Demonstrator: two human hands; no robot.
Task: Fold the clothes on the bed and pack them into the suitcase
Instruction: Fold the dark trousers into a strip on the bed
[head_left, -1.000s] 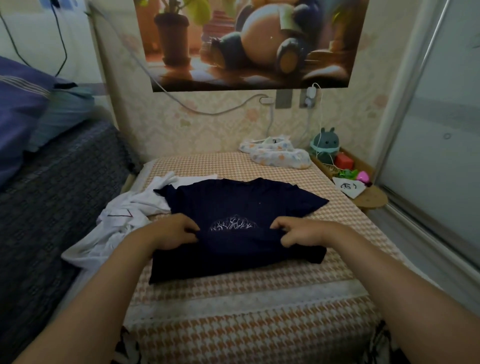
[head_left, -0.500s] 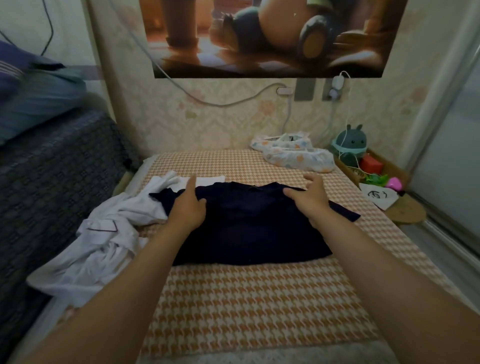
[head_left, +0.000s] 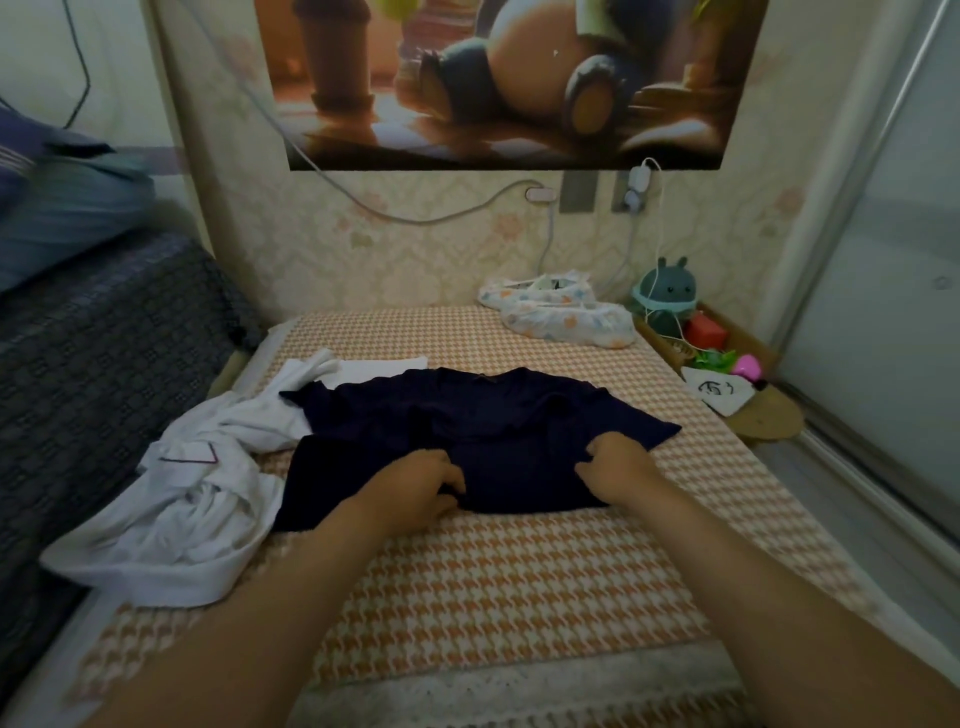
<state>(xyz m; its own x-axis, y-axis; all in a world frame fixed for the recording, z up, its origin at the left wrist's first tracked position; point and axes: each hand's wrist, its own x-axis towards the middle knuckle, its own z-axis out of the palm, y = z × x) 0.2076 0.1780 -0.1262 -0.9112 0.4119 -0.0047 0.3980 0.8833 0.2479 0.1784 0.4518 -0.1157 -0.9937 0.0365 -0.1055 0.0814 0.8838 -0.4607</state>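
Observation:
A dark navy T-shirt (head_left: 483, 421) lies folded in half across the middle of the bed (head_left: 493, 582), which has an orange houndstooth cover. My left hand (head_left: 415, 480) sits on the shirt's near edge with its fingers curled into the cloth. My right hand (head_left: 618, 467) grips the near right part of the shirt, below the right sleeve. A crumpled white garment (head_left: 192, 499) lies on the bed to the left of the shirt, partly under it. No suitcase is in view.
A floral cloth bundle (head_left: 556, 306) lies at the far right of the bed by the wall. A wooden shelf (head_left: 763, 415) to the right holds a round toy lamp (head_left: 667, 291) and small items. A dark blue couch (head_left: 88, 364) borders the left, a sliding door the right.
Both hands have come back from the shirt's far edge to its near edge and now grip the cloth. The camera has tilted down a little.

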